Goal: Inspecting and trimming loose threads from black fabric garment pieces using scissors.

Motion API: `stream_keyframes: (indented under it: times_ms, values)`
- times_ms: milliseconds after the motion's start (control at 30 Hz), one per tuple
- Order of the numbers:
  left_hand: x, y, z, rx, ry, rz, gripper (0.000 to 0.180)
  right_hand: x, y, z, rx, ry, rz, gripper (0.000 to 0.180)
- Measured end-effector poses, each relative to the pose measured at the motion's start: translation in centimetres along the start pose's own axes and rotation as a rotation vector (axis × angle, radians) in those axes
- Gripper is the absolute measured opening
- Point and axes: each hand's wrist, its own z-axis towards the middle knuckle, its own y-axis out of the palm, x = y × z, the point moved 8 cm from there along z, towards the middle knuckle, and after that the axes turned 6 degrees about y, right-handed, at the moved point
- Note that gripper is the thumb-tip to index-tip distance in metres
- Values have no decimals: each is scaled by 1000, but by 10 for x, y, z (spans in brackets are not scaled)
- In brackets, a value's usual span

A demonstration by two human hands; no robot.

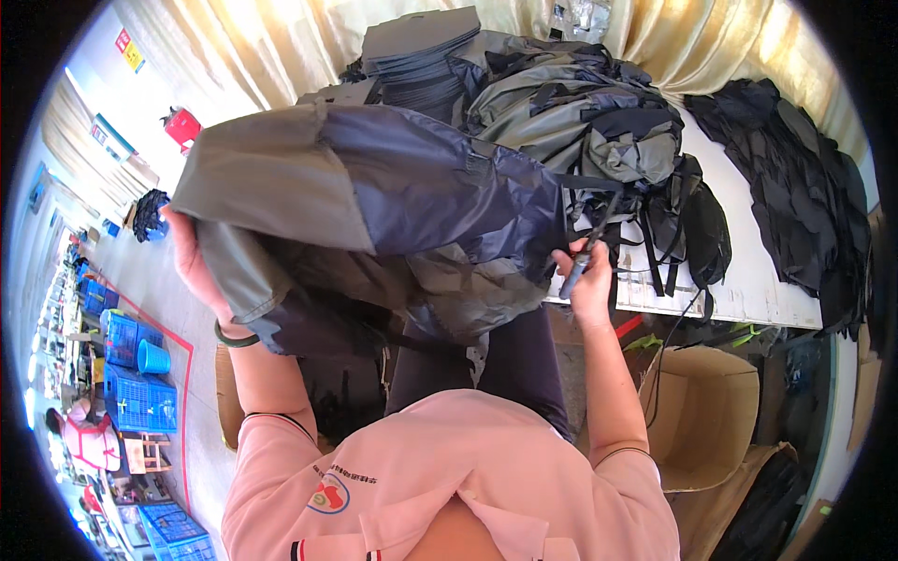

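A large grey and dark navy fabric bag body (421,187), perhaps a backpack shell, is stretched out in front of me. My left hand (196,266) is closed on its left end, with the fingers partly hidden behind the cloth. At the bag's right edge my right hand (589,280) is closed round a slim tool (582,265) with a blue-grey handle and a thin dark shaft pointing up and away. Thumb and fingers there are close to the cloth; whether they also grip it I cannot tell.
Behind the bag, a white table (692,187) bears a heap of grey-black backpacks (571,103), a stack of dark panels (421,47) and black fabric pieces (795,187). An open cardboard box (702,416) stands below right, a black cord (658,369) beside it. Blue crates (140,397) line the left floor.
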Motion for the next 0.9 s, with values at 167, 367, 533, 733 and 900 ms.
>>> stream_keyframes:
  times_ms: [167, 367, 533, 733, 900]
  values:
    - [77, 4, -44, 507, 574, 910, 43, -142, -77, 13, 181, -306, 109, 19]
    - [64, -34, -69, 335, 379, 876, 56, -316, -138, 18, 276, -717, 84, 19]
    - [-20, -131, -120, 313, -195, 388, 42, -262, -80, 69, 94, -691, -456, 18]
    - [-52, -244, -186, 628, -469, 701, 19, -72, -26, 114, 51, -315, -734, 32]
    - [-35, -192, -164, 49, -85, 1921, 44, -35, -12, 78, -151, -296, -703, 27]
